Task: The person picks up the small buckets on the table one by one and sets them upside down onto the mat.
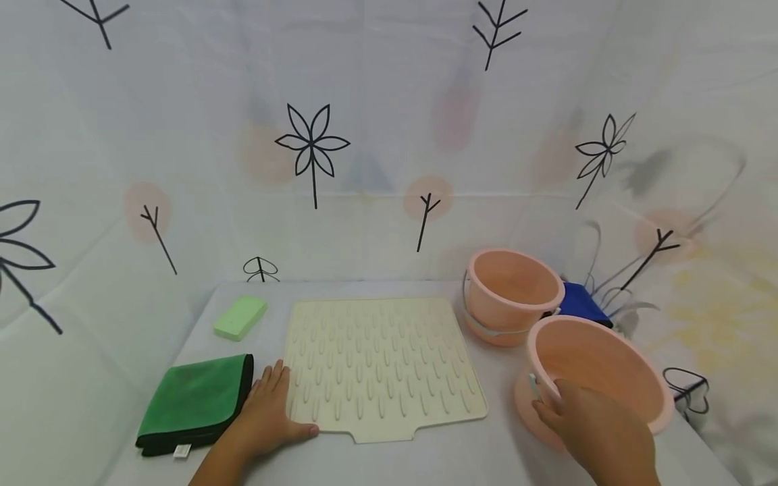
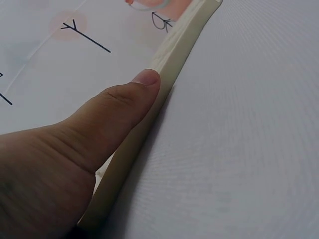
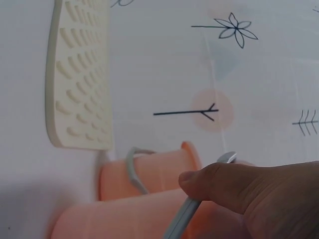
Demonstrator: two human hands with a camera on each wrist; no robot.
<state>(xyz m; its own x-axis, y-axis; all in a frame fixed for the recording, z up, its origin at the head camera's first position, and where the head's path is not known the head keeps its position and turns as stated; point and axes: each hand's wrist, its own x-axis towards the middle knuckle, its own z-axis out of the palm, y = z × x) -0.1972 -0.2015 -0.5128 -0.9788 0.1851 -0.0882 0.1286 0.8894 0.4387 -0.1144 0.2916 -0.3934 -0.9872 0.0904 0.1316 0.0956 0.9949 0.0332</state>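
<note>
My left hand [image 1: 267, 415] rests at the near left corner of a cream ridged drying board [image 1: 384, 368], which lies flat. Its fingers stretch along the board's left side, and in the left wrist view the thumb [image 2: 117, 112] lies against the board's near edge. On the right, my right hand [image 1: 602, 432] grips the rim of the nearer peach-pink bucket [image 1: 526, 405]. The right wrist view shows the thumb over the rim, beside the grey bucket handle [image 3: 183, 216]. The fingers on the bucket's far side are partly hidden.
Behind the gripped bucket stands a second peach-pink bucket [image 1: 495, 310] with its handle down. A dark blue item [image 1: 582, 302] is partly hidden beside it. Left of the board lie a folded green cloth [image 1: 200, 395] with black edging and a light green sponge [image 1: 240, 317]. A patterned curtain [image 1: 377, 135] hangs behind.
</note>
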